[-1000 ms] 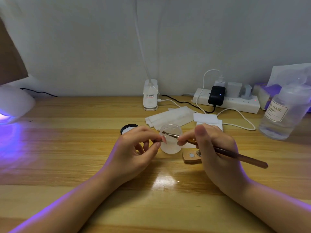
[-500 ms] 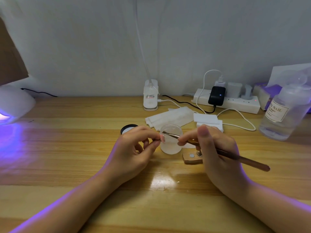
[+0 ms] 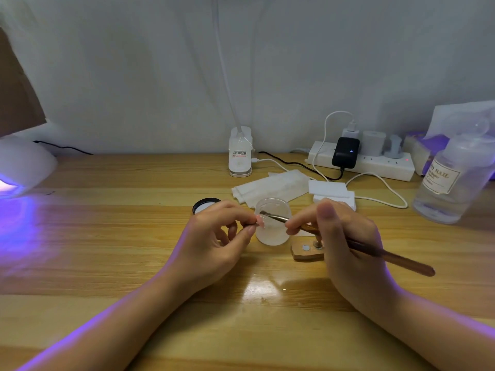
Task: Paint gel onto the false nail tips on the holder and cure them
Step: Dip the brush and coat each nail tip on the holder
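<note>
1. Left hand (image 3: pixel 214 236): thumb and forefinger pinch a small stem carrying a pink nail tip (image 3: pixel 260 220), other fingers curled loosely beneath. The tip sits just beyond the fingertips, in front of the cup.
2. Right hand (image 3: pixel 345 236): fingers pinch a brown-handled brush (image 3: pixel 375 253) pen-style; thumb upright along the handle. Bristle end touches or nearly touches the nail tip; exact contact too small to tell.
3. Progress, judged: painting under way on this one tip. It looks only partly coated; curing is not yet done. How many tips remain cannot be told.
4. Just under the right fingers: small wooden holder base (image 3: pixel 305 252) with metal studs, no tip visible on it. The held tip presumably goes back there.
5. Just behind the fingertips of both hands: frosted plastic cup (image 3: pixel 272 231), close to the brush stroke; a wide sweep could knock it.
6. Behind the left fingers: black-rimmed gel pot (image 3: pixel 205 205), open.
7. Farther beyond the fingers: white wipes (image 3: pixel 270 186), foam blocks (image 3: pixel 332 192), power strip (image 3: pixel 359 163) with cables, clip lamp base (image 3: pixel 240 153).
8. Far right of the right hand: clear labelled bottle (image 3: pixel 452 183).
9. Far left of the left hand: curing lamp (image 3: pixel 22 166) glowing violet, well apart; path across the table (image 3: pixel 107 250) appears unobstructed.
</note>
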Available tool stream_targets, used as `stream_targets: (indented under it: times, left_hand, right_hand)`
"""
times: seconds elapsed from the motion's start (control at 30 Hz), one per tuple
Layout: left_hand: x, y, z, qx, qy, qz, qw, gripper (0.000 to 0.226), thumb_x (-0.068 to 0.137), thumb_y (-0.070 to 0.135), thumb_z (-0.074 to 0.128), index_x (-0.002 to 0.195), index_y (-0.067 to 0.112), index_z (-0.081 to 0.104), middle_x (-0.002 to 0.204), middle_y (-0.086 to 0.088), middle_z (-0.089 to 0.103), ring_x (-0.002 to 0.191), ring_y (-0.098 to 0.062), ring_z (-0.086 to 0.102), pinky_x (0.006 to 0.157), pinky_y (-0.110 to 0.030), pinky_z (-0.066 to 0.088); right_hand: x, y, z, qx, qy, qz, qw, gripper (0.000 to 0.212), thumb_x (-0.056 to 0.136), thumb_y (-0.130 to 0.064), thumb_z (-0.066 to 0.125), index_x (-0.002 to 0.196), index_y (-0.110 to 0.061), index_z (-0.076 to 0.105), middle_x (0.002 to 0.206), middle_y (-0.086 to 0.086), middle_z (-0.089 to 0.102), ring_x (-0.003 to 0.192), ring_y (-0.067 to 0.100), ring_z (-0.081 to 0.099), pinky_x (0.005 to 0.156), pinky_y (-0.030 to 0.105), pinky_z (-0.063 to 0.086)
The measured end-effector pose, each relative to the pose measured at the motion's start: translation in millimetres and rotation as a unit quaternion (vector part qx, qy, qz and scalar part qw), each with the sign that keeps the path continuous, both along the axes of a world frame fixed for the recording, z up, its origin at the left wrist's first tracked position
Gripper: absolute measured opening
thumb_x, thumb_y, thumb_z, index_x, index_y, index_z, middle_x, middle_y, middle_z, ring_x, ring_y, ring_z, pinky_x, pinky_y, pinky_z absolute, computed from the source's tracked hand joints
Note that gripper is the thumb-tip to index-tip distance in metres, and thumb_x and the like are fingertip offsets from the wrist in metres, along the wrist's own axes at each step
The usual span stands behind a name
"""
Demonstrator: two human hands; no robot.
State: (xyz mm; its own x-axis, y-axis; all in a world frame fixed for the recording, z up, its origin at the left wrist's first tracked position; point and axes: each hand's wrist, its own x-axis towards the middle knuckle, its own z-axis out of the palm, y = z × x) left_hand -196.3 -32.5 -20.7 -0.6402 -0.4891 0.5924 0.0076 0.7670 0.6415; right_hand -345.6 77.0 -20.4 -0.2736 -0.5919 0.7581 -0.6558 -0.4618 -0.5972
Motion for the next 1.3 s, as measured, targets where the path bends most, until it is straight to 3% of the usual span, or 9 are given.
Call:
stream_targets:
  times: [0.17,0.27,0.43,0.57,0.67,0.77,0.93,1.0,1.3]
  left_hand:
    - [-0.5,0.7,-0.2,0.011,0.004,0.001,1.000,0.017,0.078,0.012,0.061,0.087,0.025,0.068,0.081,0.009,0.060,0.066,-0.016,0.050,0.048,-0.030,0.045]
    - [0.0,1.1,0.0,0.005,0.005,-0.002,1.000,0.019,0.078,0.009,0.062,0.088,0.026,0.068,0.081,0.011,0.060,0.066,-0.014,0.051,0.048,-0.027,0.045]
    - [-0.5,-1.4,0.4,0.001,0.013,0.018,1.000,0.032,0.079,-0.002,0.067,0.084,0.030,0.066,0.083,0.006,0.063,0.068,-0.012,0.053,0.050,-0.028,0.045]
    - [0.1,-0.5,2.1,0.018,0.032,0.016,0.999,0.015,0.078,0.012,0.065,0.081,0.026,0.069,0.082,0.007,0.066,0.070,-0.010,0.056,0.049,-0.020,0.041]
    - [0.2,-1.3,2.0,0.032,0.026,0.025,0.999,0.015,0.079,0.007,0.068,0.083,0.020,0.072,0.081,0.008,0.069,0.072,-0.010,0.060,0.050,-0.021,0.040]
    - [0.1,-1.0,2.6,0.034,0.024,0.028,0.999,0.012,0.078,0.008,0.068,0.085,0.016,0.074,0.079,0.010,0.069,0.071,-0.010,0.059,0.050,-0.019,0.039]
    - [0.6,0.0,3.3,0.023,0.041,0.024,0.999,0.009,0.078,0.015,0.069,0.084,0.021,0.072,0.079,0.018,0.067,0.066,-0.005,0.055,0.044,-0.027,0.039]
    - [0.0,-0.4,3.3,0.023,0.044,0.024,0.998,0.009,0.078,0.018,0.068,0.084,0.024,0.071,0.080,0.021,0.065,0.065,-0.003,0.054,0.043,-0.022,0.036]
    - [0.4,-2.0,1.7,0.020,0.032,0.022,0.999,0.014,0.078,0.007,0.068,0.088,0.016,0.072,0.074,0.019,0.065,0.063,-0.002,0.053,0.045,-0.010,0.032]
  right_hand:
    - [0.0,-1.0,-1.2,0.019,0.003,0.011,1.000,0.047,0.095,-0.047,0.028,0.075,-0.025,0.064,0.070,-0.011,0.065,0.072,0.002,0.060,0.067,0.021,0.043]
    - [-1.4,0.4,-2.2,0.017,-0.018,0.009,1.000,0.048,0.094,-0.049,0.028,0.069,-0.027,0.063,0.061,-0.010,0.062,0.065,0.001,0.059,0.065,0.013,0.040]
    - [-1.9,2.2,-1.7,-0.009,-0.069,0.023,0.997,0.052,0.091,-0.059,0.026,0.068,-0.029,0.062,0.054,-0.005,0.053,0.053,0.002,0.051,0.054,0.009,0.036]
    - [-1.4,3.3,1.2,0.004,-0.039,0.018,0.999,0.028,0.092,-0.051,0.035,0.089,-0.032,0.057,0.059,-0.004,0.059,0.054,0.001,0.056,0.052,0.008,0.039]
    - [0.8,3.0,3.6,0.020,-0.005,0.006,1.000,0.011,0.087,-0.035,0.050,0.091,-0.028,0.058,0.070,-0.007,0.066,0.063,0.006,0.062,0.059,0.016,0.049]
    - [2.2,2.2,2.5,0.008,0.065,-0.009,0.998,0.018,0.082,-0.026,0.055,0.082,-0.013,0.067,0.070,-0.004,0.066,0.063,0.011,0.060,0.057,0.034,0.049]
    - [2.4,2.2,0.1,0.014,0.083,-0.021,0.996,0.042,0.093,-0.040,0.039,0.078,-0.013,0.068,0.068,-0.004,0.066,0.066,0.011,0.056,0.063,0.029,0.042]
    - [2.1,1.3,-1.0,0.019,0.090,-0.023,0.996,0.051,0.095,-0.045,0.031,0.079,-0.015,0.068,0.069,-0.006,0.066,0.067,0.009,0.057,0.065,0.028,0.042]
    - [-0.5,1.0,-6.2,-0.040,0.044,0.020,0.998,0.052,0.099,-0.042,0.025,0.073,-0.020,0.065,0.060,-0.008,0.061,0.063,0.001,0.056,0.068,0.031,0.043]
